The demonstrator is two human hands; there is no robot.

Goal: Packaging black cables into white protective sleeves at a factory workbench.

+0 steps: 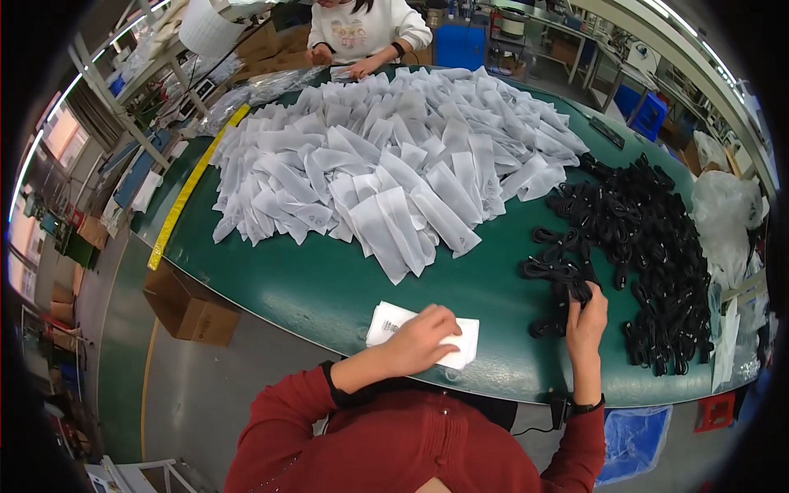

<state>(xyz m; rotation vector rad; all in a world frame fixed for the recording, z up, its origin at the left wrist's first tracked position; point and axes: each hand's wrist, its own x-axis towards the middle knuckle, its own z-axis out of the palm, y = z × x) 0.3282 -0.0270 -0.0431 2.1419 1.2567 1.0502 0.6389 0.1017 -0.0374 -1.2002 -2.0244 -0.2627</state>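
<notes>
My left hand (422, 338) lies bent over a small stack of flat white pieces (386, 322) with dark print, near the table's front edge. Its fingers are curled down onto the stack's right part; I cannot tell whether they are sheets or bags. At the right, my right hand (586, 319) closes its fingers on a coiled black cable (567, 283) at the near left of a big pile of such cables (649, 238). Its fingertips are partly hidden by the cable. Ahead of both hands spreads a large heap of filled, translucent white pouches (386, 164).
The green table (288, 283) carries everything, with a yellow strip (193, 193) along its left edge. Across the table stands a person in a white top (362, 33), hands at the heap. A cardboard box (201, 316) is on the floor, left. Clear plastic bags (727, 218) hang far right.
</notes>
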